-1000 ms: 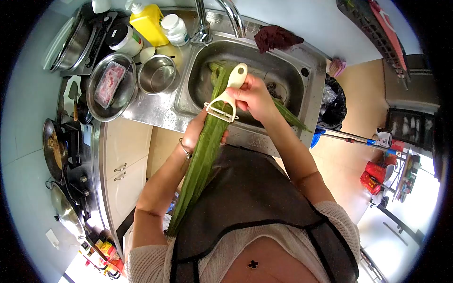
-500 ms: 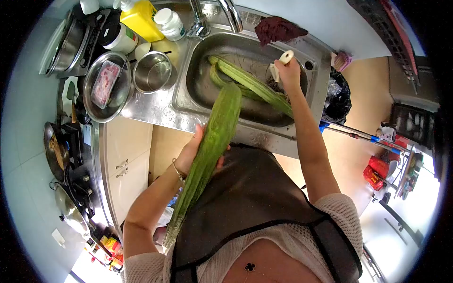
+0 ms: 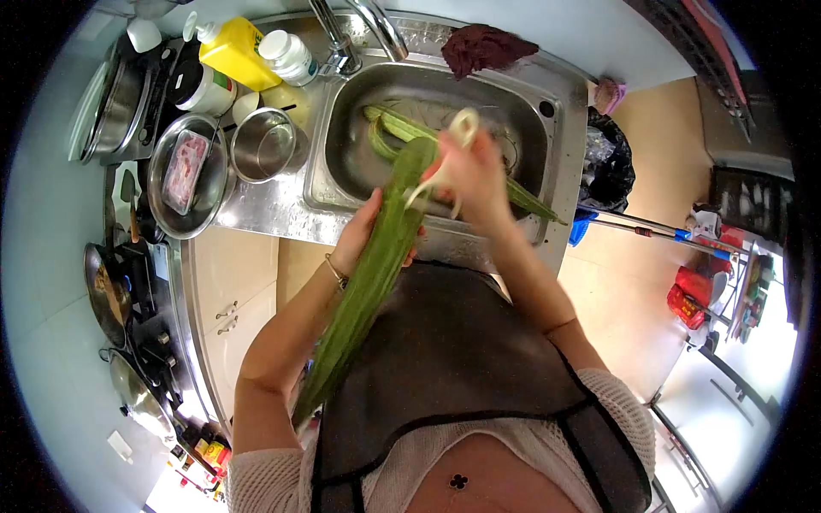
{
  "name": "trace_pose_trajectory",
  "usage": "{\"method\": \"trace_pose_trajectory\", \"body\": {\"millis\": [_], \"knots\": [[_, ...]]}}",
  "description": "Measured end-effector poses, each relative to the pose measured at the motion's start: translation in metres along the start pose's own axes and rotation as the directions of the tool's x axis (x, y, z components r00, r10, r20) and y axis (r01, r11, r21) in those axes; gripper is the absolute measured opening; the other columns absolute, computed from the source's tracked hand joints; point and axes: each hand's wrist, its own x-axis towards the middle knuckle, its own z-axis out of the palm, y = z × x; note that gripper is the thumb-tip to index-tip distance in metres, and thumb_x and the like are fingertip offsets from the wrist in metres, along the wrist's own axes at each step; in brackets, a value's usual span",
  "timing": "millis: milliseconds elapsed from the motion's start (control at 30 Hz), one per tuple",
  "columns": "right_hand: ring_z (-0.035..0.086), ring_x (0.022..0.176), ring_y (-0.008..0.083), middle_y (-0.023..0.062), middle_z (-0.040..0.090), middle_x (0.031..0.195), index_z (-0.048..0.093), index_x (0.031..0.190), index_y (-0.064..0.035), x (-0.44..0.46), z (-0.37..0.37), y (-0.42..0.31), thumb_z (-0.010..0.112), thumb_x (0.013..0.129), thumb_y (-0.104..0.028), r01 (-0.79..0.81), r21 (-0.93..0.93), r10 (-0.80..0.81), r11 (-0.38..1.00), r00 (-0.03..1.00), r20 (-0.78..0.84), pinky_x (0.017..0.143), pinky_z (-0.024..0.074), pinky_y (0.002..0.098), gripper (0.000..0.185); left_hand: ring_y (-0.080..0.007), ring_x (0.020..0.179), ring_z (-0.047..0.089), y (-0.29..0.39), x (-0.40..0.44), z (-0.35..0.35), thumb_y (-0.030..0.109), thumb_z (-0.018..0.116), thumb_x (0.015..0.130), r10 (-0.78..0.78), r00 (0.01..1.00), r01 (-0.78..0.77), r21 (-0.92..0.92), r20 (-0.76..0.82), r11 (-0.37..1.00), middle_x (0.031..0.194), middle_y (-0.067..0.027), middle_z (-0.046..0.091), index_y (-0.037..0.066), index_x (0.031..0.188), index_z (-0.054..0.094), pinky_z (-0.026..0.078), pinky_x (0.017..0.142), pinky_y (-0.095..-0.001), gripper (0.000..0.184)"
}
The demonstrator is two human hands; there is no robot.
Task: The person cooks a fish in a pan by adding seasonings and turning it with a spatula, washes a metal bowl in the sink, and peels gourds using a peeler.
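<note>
A long green luffa gourd [image 3: 366, 295] slants across my front, its upper end over the sink edge and its lower end by my left forearm. My left hand [image 3: 363, 232] is wrapped around its upper half, thumb on the near side and fingertips showing at the far side. In my right hand [image 3: 477, 178] is a white peeler [image 3: 463, 128], blurred by motion. The peeler's head lies at the gourd's upper part and seems to touch it. More long green gourds [image 3: 395, 126] lie in the sink [image 3: 342, 162], partly hidden behind my right hand.
Left of the sink stand a steel pot [image 3: 263, 147] and a steel bowl [image 3: 214, 192] holding a packed tray of pink meat [image 3: 186, 171]. A yellow pump bottle [image 3: 235, 53] and white jar [image 3: 286, 56] stand behind. A faucet [image 3: 340, 51] and dark red cloth [image 3: 486, 49] are at the back.
My right hand has come left and down from the sink's right side, bringing the peeler to the gourd. My left hand still holds the gourd.
</note>
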Motion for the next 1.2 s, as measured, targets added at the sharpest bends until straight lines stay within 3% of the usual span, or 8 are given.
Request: {"method": "trace_pose_trajectory", "body": {"millis": [200, 333, 567, 700, 933, 967, 1000, 1200], "knots": [[0.054, 0.055, 0.014, 0.0064, 0.051, 0.07, 0.042, 0.086, -0.0016, -0.036, 0.027, 0.029, 0.056, 0.078, -0.011, 0.083, -0.101, -0.079, 0.991, 0.996, 0.049, 0.043, 0.0428, 0.0243, 0.018, -0.0211, 0.062, 0.058, -0.006, -0.002, 0.003, 0.054, 0.027, 0.085, 0.007, 0.982, -0.017, -0.053, -0.191, 0.998, 0.078, -0.0118, 0.058, 0.003, 0.099, 0.05, 0.05, 0.056, -0.0327, 0.058], [0.051, 0.056, 0.0123, 0.0078, 0.051, 0.072, 0.044, 0.09, -0.0003, 0.055, -0.018, 0.041, 0.057, 0.077, -0.017, 0.192, -0.55, -0.383, 0.813, 0.887, -0.257, 0.044, 0.0418, 0.0249, 0.025, -0.0199, 0.059, 0.055, -0.021, -0.011, 0.006, 0.056, 0.026, 0.084, -0.03, 0.993, 0.016, -0.118, -0.112, 0.993, 0.078, -0.0122, 0.057, 0.0, 0.101, 0.05, 0.045, 0.048, -0.0283, 0.063], [0.056, 0.063, 0.0166, 0.0123, 0.056, 0.079, 0.045, 0.095, 0.0002, 0.115, -0.099, 0.075, 0.058, 0.078, -0.017, -0.24, -0.34, 0.09, 0.909, 0.91, -0.404, 0.048, 0.0459, 0.0254, 0.028, -0.0188, 0.063, 0.054, -0.01, -0.039, 0.014, 0.056, 0.022, 0.085, 0.142, 0.96, -0.123, 0.091, -0.24, 0.988, 0.079, -0.0118, 0.056, 0.0, 0.1, 0.05, 0.045, 0.056, -0.0273, 0.065], [0.058, 0.064, 0.0183, 0.0134, 0.058, 0.079, 0.044, 0.094, -0.0009, 0.039, -0.021, 0.013, 0.056, 0.076, -0.005, -0.049, 0.141, 0.028, 0.989, 0.989, 0.145, 0.049, 0.048, 0.0264, 0.022, -0.0203, 0.065, 0.057, -0.008, -0.032, 0.005, 0.056, 0.024, 0.084, 0.115, 0.966, -0.136, -0.078, -0.232, 0.988, 0.083, -0.0129, 0.056, 0.001, 0.102, 0.049, 0.048, 0.058, -0.0304, 0.064], [0.051, 0.042, 0.0132, 0.0115, 0.056, 0.074, 0.032, 0.103, -0.0038, -0.052, 0.045, 0.02, 0.057, 0.074, -0.002, -0.321, -0.014, 0.257, 0.947, 0.731, 0.632, 0.034, 0.0367, 0.0215, 0.039, -0.0233, 0.074, 0.06, -0.01, -0.036, -0.016, 0.047, 0.022, 0.089, 0.245, 0.967, -0.251, -0.087, -0.076, 0.964, 0.089, -0.0162, 0.057, 0.0, 0.111, 0.043, 0.054, 0.06, -0.0308, 0.056], [0.049, 0.043, 0.0119, 0.0111, 0.056, 0.075, 0.034, 0.103, -0.0046, -0.047, 0.043, 0.02, 0.057, 0.074, -0.002, -0.261, -0.041, 0.23, 0.964, 0.751, 0.619, 0.037, 0.0363, 0.0202, 0.038, -0.0212, 0.073, 0.061, -0.014, -0.033, -0.028, 0.045, 0.024, 0.089, 0.255, 0.966, -0.255, -0.005, 0.033, 0.967, 0.088, -0.0161, 0.057, 0.0, 0.111, 0.043, 0.053, 0.062, -0.0282, 0.053], [0.049, 0.045, 0.0114, 0.0098, 0.055, 0.073, 0.034, 0.103, -0.0034, -0.035, 0.041, 0.019, 0.057, 0.075, -0.003, -0.144, -0.085, 0.167, 0.986, 0.834, 0.526, 0.038, 0.0367, 0.0202, 0.036, -0.0202, 0.067, 0.059, -0.013, -0.036, -0.008, 0.046, 0.022, 0.089, 0.194, 0.927, -0.227, -0.071, -0.323, 0.971, 0.087, -0.0142, 0.057, 0.0, 0.108, 0.045, 0.052, 0.056, -0.0278, 0.055], [0.051, 0.049, 0.0152, 0.0139, 0.054, 0.073, 0.041, 0.094, 0.0008, 0.1, -0.025, 0.111, 0.056, 0.076, -0.004, -0.115, -0.462, 0.003, 0.879, 0.972, -0.235, 0.035, 0.0357, 0.0205, 0.023, -0.0172, 0.055, 0.051, -0.034, -0.052, -0.01, 0.054, 0.019, 0.086, 0.113, 0.976, -0.119, -0.018, -0.187, 0.993, 0.084, -0.0107, 0.055, 0.005, 0.106, 0.048, 0.042, 0.046, -0.0275, 0.06]]}}
